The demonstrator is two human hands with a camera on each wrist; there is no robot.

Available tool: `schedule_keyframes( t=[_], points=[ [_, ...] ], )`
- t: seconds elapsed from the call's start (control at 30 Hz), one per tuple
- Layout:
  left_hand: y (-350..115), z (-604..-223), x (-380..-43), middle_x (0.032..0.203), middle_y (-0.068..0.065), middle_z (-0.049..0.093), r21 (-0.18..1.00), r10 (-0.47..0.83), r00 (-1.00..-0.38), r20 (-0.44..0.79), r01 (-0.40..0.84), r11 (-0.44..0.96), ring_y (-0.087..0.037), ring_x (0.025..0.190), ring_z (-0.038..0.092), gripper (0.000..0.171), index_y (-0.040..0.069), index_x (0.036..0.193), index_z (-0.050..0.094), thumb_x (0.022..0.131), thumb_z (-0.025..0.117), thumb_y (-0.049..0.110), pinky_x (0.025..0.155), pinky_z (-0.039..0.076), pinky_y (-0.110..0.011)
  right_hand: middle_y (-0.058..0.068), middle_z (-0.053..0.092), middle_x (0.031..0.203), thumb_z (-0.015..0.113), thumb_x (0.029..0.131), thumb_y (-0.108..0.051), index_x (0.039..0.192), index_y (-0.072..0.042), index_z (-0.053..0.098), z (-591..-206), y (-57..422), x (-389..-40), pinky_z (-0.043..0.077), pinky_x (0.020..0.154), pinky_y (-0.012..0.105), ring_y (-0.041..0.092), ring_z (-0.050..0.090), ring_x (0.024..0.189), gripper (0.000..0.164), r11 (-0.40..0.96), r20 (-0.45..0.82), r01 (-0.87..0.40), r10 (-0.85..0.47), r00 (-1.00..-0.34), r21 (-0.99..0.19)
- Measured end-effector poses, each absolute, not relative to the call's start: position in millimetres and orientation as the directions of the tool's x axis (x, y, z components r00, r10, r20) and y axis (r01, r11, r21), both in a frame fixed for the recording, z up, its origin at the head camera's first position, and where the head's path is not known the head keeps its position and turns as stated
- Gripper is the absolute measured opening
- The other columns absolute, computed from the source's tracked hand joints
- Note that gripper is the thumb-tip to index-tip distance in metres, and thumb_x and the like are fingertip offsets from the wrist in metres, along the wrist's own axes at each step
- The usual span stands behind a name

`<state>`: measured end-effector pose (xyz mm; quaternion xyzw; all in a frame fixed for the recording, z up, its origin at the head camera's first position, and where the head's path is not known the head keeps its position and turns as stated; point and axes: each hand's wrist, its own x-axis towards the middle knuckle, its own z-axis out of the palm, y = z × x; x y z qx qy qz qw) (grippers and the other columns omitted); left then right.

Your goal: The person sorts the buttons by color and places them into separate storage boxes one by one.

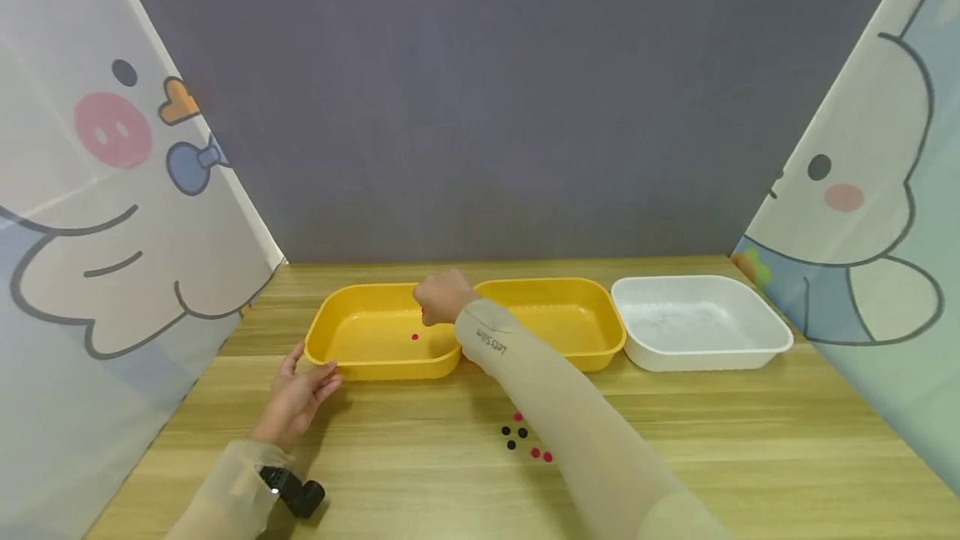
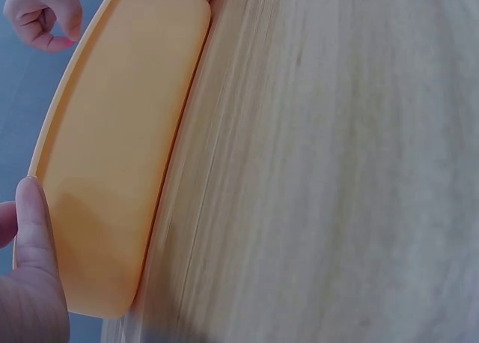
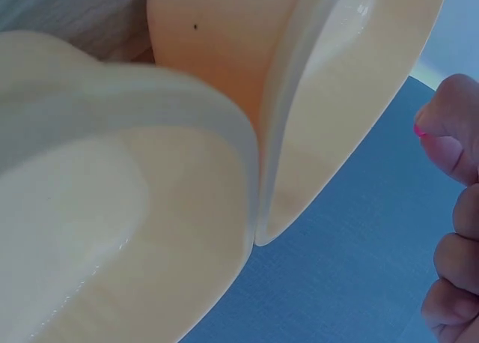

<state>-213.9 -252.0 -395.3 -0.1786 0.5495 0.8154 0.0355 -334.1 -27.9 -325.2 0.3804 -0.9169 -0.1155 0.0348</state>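
Observation:
My right hand (image 1: 444, 297) is above the right part of the left yellow tray (image 1: 386, 371). It pinches a small pink-red round piece (image 3: 420, 131) between thumb and finger, the other fingers curled in. Another such red piece (image 1: 415, 337) lies on that tray's floor. At the tray's front left corner, my left hand (image 1: 295, 398) holds the wall, its thumb (image 2: 34, 223) against the outside near the rim. Several small black pieces (image 1: 522, 433) and red pieces (image 1: 536, 452) lie on the table, close to the right forearm. Whether they are buttons or beads I cannot tell.
A second yellow tray (image 1: 611, 340) stands beside the first, partly behind the right forearm. Right of it is a white tray (image 1: 708, 361). All rest on the wooden table (image 1: 405, 457). A grey panel (image 1: 510, 107) rises behind, with printed cloth walls on both sides.

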Motion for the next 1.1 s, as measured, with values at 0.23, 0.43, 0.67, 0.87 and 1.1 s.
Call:
schedule_keyframes(
  t=[0.23,0.43,0.67,0.87,1.1],
  points=[
    [-247,-396,-215,0.071,0.0,0.062,0.883,-0.132,-0.932,-0.337,-0.263,-0.39,-0.009,0.061,0.064,0.085,0.022,0.153,-0.013,0.097,0.045,-0.007,0.068,0.058,-0.02,-0.009,0.053,0.063,0.067,0.084,-0.019,0.072,-0.019,0.064,-325,-26,-337,0.042,0.047,0.021,0.007,0.044,0.056,0.012,0.694,-0.045,-0.682,-0.692,-0.72,0.23],
    [-248,-394,-216,0.071,0.0,0.061,0.884,-0.136,-0.932,-0.335,-0.261,-0.387,-0.008,0.06,0.064,0.084,0.023,0.152,-0.013,0.098,0.044,-0.007,0.067,0.058,-0.019,-0.008,0.051,0.062,0.067,0.084,-0.019,0.071,-0.019,0.062,-324,-29,-339,0.042,0.047,0.021,0.007,0.043,0.055,0.014,0.695,-0.034,-0.689,-0.698,-0.715,0.207],
    [-251,-394,-215,0.073,-0.001,0.06,0.892,-0.141,-0.933,-0.33,-0.259,-0.37,-0.009,0.061,0.064,0.085,0.022,0.152,-0.014,0.097,0.044,-0.007,0.068,0.058,-0.02,-0.006,0.054,0.066,0.066,0.087,-0.02,0.075,-0.018,0.065,-327,-29,-343,0.049,0.051,0.025,0.008,0.047,0.058,0.012,0.709,0.032,-0.666,-0.69,-0.723,0.234],
    [-251,-396,-214,0.073,-0.001,0.06,0.892,-0.14,-0.932,-0.334,-0.265,-0.367,-0.009,0.061,0.064,0.084,0.021,0.152,-0.014,0.097,0.044,-0.007,0.068,0.058,-0.02,-0.006,0.059,0.07,0.068,0.089,-0.027,0.084,-0.017,0.069,-329,-24,-342,0.051,0.054,0.026,0.007,0.05,0.061,0.011,0.706,0.034,-0.665,-0.691,-0.722,0.242],
    [-252,-395,-215,0.072,0.0,0.06,0.887,-0.133,-0.931,-0.339,-0.27,-0.375,-0.008,0.06,0.063,0.085,0.023,0.152,-0.015,0.098,0.044,-0.007,0.068,0.058,-0.019,-0.007,0.069,0.087,0.069,0.088,-0.025,0.092,-0.019,0.073,-324,-15,-337,0.05,0.055,0.022,0.006,0.057,0.07,0.009,0.704,0.027,-0.697,-0.706,-0.708,0.139]
  ],
)
